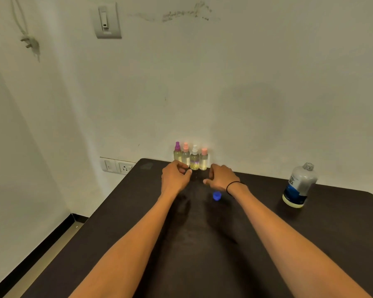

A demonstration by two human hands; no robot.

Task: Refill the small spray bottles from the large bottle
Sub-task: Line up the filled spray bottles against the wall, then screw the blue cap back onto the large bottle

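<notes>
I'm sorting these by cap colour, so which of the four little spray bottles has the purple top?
The leftmost small spray bottle in the row by the wall: its top is purple; the others have pink, white and pink tops.

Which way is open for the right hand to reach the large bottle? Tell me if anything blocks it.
Probably yes, a clear way. The right hand lies near the small spray bottles; the uncapped large bottle stands farther right, with only bare table between. The blue cap lies nearer the person, off that path.
</notes>
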